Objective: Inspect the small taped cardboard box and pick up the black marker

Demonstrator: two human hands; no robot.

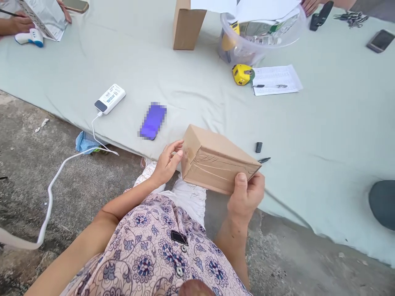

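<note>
A brown cardboard box (220, 154) with clear tape on its near side is held tilted at the table's front edge. My right hand (247, 197) grips its right end, thumb on the near face and fingers folded behind. At the box's left end, my left hand (168, 162) has its fingers stretched out and apart, right beside the cardboard; I cannot tell whether the fingertips touch it. A dark pen tip (264, 160) pokes out past the box's right corner; whether my right hand holds it is hidden. Just beyond lies a black pen cap (258, 147).
On the cloth-covered table (324, 131) lie a purple pixelated phone (152, 121), a white power bank (110, 98) with a cable, a yellow tape measure (242, 75) and a paper with a pen (271, 86). A plastic tub (259, 45) stands behind. Other people's hands are at the far side.
</note>
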